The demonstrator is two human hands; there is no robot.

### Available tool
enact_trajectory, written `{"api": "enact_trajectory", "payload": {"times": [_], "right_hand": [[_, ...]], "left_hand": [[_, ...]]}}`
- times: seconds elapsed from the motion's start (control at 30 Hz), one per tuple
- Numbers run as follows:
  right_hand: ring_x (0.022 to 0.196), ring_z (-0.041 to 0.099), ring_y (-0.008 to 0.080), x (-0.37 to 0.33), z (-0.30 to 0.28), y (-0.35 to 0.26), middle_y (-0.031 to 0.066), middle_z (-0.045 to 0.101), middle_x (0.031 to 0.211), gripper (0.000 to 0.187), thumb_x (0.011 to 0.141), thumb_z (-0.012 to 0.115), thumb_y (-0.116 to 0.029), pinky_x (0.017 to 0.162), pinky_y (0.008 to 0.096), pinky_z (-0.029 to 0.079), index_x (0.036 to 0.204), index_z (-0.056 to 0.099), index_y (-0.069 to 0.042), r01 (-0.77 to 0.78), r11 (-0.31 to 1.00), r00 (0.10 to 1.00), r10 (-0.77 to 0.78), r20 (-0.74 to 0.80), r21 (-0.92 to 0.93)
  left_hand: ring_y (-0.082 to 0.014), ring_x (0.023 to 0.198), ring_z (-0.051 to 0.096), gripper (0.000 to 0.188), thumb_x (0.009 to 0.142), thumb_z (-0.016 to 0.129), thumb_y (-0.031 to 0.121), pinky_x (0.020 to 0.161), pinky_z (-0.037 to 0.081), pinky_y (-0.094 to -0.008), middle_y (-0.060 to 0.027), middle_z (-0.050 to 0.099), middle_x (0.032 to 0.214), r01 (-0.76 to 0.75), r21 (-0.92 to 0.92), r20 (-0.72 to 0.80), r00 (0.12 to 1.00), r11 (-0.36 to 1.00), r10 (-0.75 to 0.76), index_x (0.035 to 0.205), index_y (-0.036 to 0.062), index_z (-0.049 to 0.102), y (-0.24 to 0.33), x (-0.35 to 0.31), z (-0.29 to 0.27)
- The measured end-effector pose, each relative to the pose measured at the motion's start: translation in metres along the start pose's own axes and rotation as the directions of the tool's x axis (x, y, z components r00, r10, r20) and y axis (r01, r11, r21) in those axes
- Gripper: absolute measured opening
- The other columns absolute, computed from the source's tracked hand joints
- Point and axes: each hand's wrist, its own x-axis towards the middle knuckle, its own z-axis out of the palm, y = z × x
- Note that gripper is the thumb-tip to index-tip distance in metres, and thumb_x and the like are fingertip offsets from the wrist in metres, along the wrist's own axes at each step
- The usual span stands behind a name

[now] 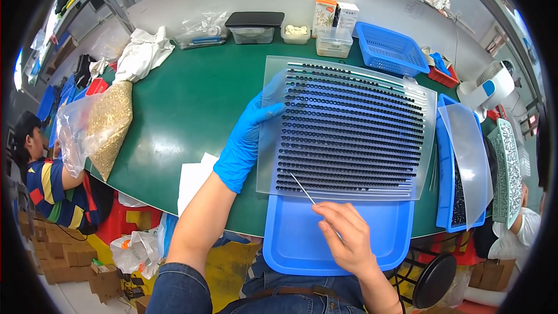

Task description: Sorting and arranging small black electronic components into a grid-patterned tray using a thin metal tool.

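We see the left hand, in a blue glove, gripping the left edge of a translucent, ribbed plastic sorting plate whose grooves are filled with rows of small black parts; its thumb lies over the plate's face and the other fingers are hidden behind it. The plate stands tilted over the green oval tabletop, and its lower edge overlaps the far rim of a shallow blue plastic tray set at the near edge. The bare right hand hovers over this tray, its fingers pressed together, pinching a thin metal needle whose tip touches the lowest rows of black parts. To the left lies a clear plastic bag of tan granules; to the right a 2nd blue tray carries a bent clear sheet. At the far side we note a blue mesh basket and a clear box with a black lid.
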Motion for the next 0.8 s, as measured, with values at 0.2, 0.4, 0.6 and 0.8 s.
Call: {"api": "enact_trajectory", "payload": {"times": [0.2,0.4,0.6,0.8], "right_hand": [[0.085,0.064,0.0224,-0.019,-0.027,0.013,0.0144,0.069,0.106,0.024,0.087,0.062,0.001,0.074,0.0314,0.051,0.110,0.069,0.002,-0.092,0.996,0.994,0.091,-0.064,-0.005],[0.079,0.062,0.0147,-0.045,-0.051,0.028,0.0151,0.069,0.105,0.021,0.092,0.057,0.000,0.065,0.0254,0.052,0.110,0.068,0.005,-0.231,0.968,0.961,0.242,-0.134,0.098],[0.077,0.061,0.0144,-0.064,-0.070,0.039,0.0167,0.069,0.102,0.020,0.094,0.058,-0.004,0.065,0.0256,0.052,0.109,0.067,0.007,-0.291,0.907,0.892,0.373,-0.257,0.305],[0.073,0.060,0.0136,-0.084,-0.089,0.057,0.0176,0.069,0.101,0.019,0.092,0.060,-0.002,0.067,0.0256,0.050,0.108,0.066,0.007,-0.308,0.816,0.784,0.509,-0.356,0.489]], "left_hand": [[-0.0198,0.133,0.046,0.072,0.083,0.065,0.013,0.114,0.031,-0.0326,-0.0111,0.048,0.146,0.004,0.017,-0.003,1.000,1.000,-0.004,0.149,0.0004,0.037,0.000,0.000,0.002],[-0.0226,0.134,0.045,0.074,0.083,0.066,0.016,0.115,0.031,-0.0343,-0.0124,0.046,0.147,0.018,-0.032,-0.002,1.000,0.999,-0.018,0.149,0.0004,0.036,-0.003,-0.001,0.000],[-0.0258,0.134,0.046,0.074,0.084,0.065,0.016,0.115,0.032,-0.0361,-0.0152,0.045,0.148,-0.005,-0.062,-0.011,1.000,0.998,0.004,0.150,-0.0003,0.033,0.004,-0.003,0.011],[-0.0261,0.134,0.046,0.073,0.085,0.063,0.015,0.115,0.034,-0.0383,-0.0153,0.046,0.147,0.010,-0.035,-0.047,0.999,0.999,-0.012,0.150,0.0001,0.033,0.002,-0.005,0.001]]}}
